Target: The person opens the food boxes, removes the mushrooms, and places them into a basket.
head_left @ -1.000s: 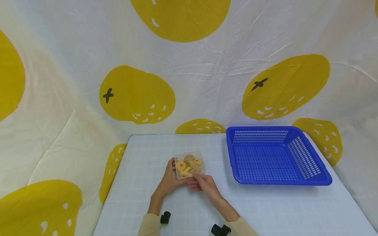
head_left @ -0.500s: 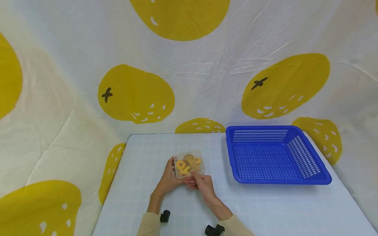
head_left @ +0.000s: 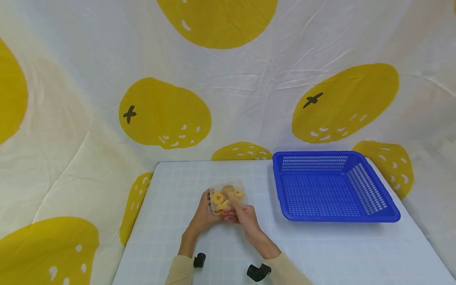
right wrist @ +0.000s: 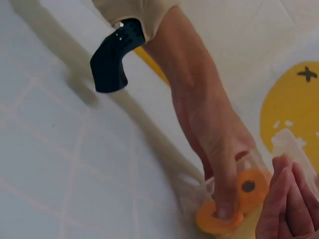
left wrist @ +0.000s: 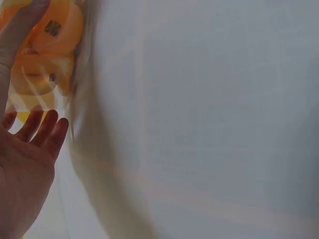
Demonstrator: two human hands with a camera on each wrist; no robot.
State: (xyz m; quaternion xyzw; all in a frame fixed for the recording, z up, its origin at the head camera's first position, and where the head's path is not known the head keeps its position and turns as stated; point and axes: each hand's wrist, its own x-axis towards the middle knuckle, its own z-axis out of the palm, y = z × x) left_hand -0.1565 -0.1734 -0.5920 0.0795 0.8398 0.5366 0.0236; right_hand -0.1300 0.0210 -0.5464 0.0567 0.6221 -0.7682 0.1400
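A small clear plastic box point(head_left: 225, 194) is held up over the table by both hands in the head view. Inside lie orange ring-shaped pieces point(head_left: 217, 198) with dark centres, a brown mushroom-like piece point(head_left: 228, 189) and something yellow; whether they are food or toys I cannot tell. My left hand point(head_left: 203, 213) grips the box from its left and near side. With thumb over the near right corner and fingers below, my right hand point(head_left: 245, 219) pinches the box. A translucent plastic edge point(right wrist: 286, 142) shows beside the right fingers point(right wrist: 286, 194) in the right wrist view.
A blue perforated plastic basket point(head_left: 320, 194) stands at the table's back right. The pale checked table point(head_left: 171, 186) meets a white curtain point(head_left: 242, 107) printed with big yellow fruit. Black wrist camera mounts point(head_left: 259, 272) stick out near both sleeves.
The right hand has shifted slightly left and further over the box, its thumb now reaching higher across the top. The left hand and box stay almost in place.
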